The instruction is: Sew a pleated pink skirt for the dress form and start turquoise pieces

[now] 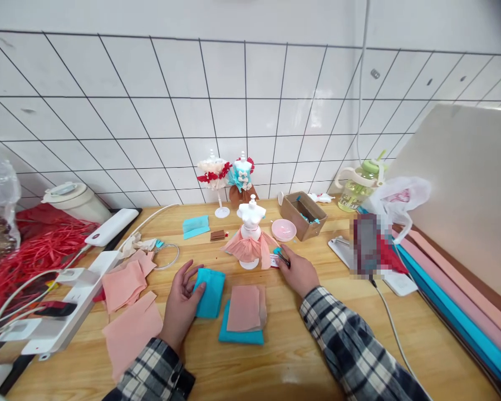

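Note:
My left hand (184, 301) pinches the edge of a folded blue sheet (211, 293), which looks like crepe paper or thin cloth, between thumb and fingers. At the right, my right hand (299, 269) is closed around a small dark tool (283, 258) whose kind I cannot make out; a bit of blue shows by its tip. Between the hands stands a white mini dress form (251, 216) wearing a pink gathered skirt (250, 247). In front of it, a folded pink piece (244, 308) lies on another folded blue piece (242, 336).
Pink sheets (131, 328) lie at left beside a white power strip (67, 306). Behind are two dressed mini forms (241, 176), a pink bowl (284, 229) and a cardboard box (304, 216). A cabled phone (366, 245) and coloured sheet rolls (451, 312) are at right.

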Demonstrator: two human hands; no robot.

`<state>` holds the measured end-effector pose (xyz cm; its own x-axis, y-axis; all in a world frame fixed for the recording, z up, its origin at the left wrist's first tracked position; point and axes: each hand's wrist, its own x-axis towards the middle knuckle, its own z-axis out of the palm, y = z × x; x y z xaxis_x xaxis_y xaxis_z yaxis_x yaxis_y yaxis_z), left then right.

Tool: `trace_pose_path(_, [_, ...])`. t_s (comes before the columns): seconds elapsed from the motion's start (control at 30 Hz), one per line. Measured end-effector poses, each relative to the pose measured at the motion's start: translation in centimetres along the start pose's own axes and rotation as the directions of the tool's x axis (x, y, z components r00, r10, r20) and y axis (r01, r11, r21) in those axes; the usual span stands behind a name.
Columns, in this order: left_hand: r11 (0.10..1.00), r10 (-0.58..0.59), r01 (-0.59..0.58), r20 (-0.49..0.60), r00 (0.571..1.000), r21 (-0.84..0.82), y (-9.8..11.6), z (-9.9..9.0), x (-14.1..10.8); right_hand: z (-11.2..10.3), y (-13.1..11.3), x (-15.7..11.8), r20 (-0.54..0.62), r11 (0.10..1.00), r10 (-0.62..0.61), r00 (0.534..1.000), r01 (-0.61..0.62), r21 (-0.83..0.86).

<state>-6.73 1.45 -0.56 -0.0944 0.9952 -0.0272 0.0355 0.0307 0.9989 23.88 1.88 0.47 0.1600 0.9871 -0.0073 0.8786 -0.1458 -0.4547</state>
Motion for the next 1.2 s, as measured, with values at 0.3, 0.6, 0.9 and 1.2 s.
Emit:
trace_pose_path(0.3, [0.990, -0.003, -0.005, 0.057, 0.998, 0.143, -0.1, 0.0, -0.2, -1.0, -0.2, -0.6, -0.180, 0.979, 0.048, 0.983, -0.011, 0.203])
trace_pose_path(0.6, [0.992, 0.001, -0.010, 0.071, 0.997, 0.129, -0.7, -0.5, -0.2, -10.2, -1.5, 5.4, -0.374, 0.998, 0.068, 0.925, -0.059, 0.037])
trace_pose_path(0.9, [0.986, 0.054, -0.045, -0.048, 0.997, 0.160, 0.6, -1.2, -0.7, -5.1, -0.9, -3.8, -0.377, 0.977, -0.106, 0.920, 0.167, 0.135])
trace_pose_path(1.2, [0.440, 0.459, -0.413, 0.195, 0.867, 0.798, 2.3, -0.2, -2.1, -0.2, 2.8, -9.0, -0.042, 0.957, -0.232, 0.972, 0.220, -0.189])
